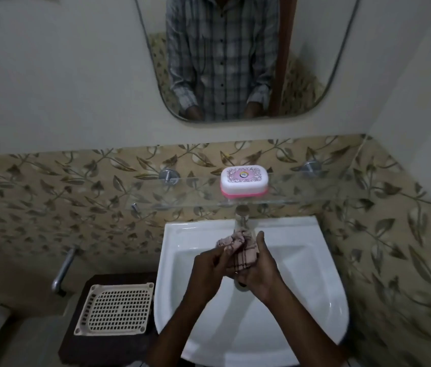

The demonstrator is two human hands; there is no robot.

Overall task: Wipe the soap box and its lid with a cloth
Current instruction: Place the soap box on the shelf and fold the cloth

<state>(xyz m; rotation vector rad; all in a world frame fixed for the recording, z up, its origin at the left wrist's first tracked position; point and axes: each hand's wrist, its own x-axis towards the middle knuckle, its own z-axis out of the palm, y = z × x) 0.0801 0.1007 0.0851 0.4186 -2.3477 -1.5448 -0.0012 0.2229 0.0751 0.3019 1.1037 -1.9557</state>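
Note:
The soap box (244, 192), pink at the base with a white patterned lid (244, 177) closed on it, stands on a glass shelf (315, 197) above the sink. Over the basin, my left hand (210, 270) and my right hand (258, 268) both hold a bunched pinkish checked cloth (238, 250). The cloth sits just below the tap. Both hands are well below the soap box and apart from it.
A white sink (301, 274) fills the lower middle, with a chrome tap (242, 215) at its back. A cream perforated tray (115, 305) lies on a dark stand to the left. A mirror (235, 56) hangs above, and a metal pipe (62, 271) juts from the tiled wall.

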